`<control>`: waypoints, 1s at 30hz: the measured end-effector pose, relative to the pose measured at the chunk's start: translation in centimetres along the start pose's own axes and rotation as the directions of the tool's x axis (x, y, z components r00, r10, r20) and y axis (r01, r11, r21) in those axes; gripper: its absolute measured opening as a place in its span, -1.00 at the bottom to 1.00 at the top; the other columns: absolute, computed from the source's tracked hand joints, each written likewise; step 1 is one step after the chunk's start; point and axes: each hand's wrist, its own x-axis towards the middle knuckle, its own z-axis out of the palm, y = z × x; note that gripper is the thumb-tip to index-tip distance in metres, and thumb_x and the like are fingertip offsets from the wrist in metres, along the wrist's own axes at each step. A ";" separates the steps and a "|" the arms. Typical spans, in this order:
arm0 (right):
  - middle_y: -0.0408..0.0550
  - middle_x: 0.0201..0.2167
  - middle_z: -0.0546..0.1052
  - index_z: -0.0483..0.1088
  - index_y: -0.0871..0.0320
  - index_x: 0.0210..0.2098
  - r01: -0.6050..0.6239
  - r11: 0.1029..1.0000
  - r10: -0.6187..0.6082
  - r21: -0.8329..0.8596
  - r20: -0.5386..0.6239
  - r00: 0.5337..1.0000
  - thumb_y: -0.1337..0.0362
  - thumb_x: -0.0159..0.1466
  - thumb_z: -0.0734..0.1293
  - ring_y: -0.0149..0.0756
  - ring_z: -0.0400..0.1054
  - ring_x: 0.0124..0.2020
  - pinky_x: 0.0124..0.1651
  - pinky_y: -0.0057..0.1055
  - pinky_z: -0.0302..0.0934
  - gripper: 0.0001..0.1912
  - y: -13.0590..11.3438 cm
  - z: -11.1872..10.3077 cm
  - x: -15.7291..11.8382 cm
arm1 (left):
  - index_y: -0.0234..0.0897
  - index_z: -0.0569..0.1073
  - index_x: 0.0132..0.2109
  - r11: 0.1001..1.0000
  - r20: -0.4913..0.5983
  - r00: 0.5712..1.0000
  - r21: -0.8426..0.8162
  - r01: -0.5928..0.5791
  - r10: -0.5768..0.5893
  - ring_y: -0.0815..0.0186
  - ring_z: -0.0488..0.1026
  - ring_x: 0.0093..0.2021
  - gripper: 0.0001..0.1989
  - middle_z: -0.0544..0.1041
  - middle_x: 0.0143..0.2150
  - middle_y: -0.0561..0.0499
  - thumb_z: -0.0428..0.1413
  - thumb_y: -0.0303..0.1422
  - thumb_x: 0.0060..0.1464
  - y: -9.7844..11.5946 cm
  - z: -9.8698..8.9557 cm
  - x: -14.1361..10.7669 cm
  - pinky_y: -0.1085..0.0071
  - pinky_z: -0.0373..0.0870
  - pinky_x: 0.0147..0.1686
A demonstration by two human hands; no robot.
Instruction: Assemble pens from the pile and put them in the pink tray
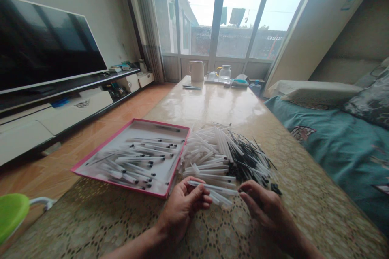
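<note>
Between both hands lies a translucent white pen (220,189), held nearly level above the table. My left hand (189,199) is closed round its left end, thumb on top. At its right end, the fingertips of my right hand (263,202) pinch a small dark part, perhaps an end plug; the fingers partly hide it. Just beyond the hands spreads a pile of white pen barrels (209,149). Thin black refills (251,156) lie heaped to its right, with small black pieces (275,188) at the near edge. A few loose white tubes (219,198) rest beneath the held pen.
Left of the pile, a shallow pink-rimmed tray (121,190) holds many pens with black ends. A beige pitcher (197,71), a glass jug (225,73) and a tissue pack (240,82) stand at the table's far end. A green stool (13,214) is at the lower left.
</note>
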 end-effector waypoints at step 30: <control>-0.28 -0.67 0.23 0.30 0.17 -0.40 -0.177 0.871 0.473 0.459 -0.682 0.558 0.15 0.10 0.32 -0.46 0.08 -0.68 -0.63 -0.53 -0.02 -0.79 6.0 -5.0 -0.3 | -0.38 0.40 -0.19 0.999 -0.106 0.994 -0.043 -0.015 0.010 0.37 0.52 -0.41 -0.72 0.55 -0.39 -0.05 0.27 -0.44 -0.06 0.8 0.9 -0.6 0.50 0.44 -0.39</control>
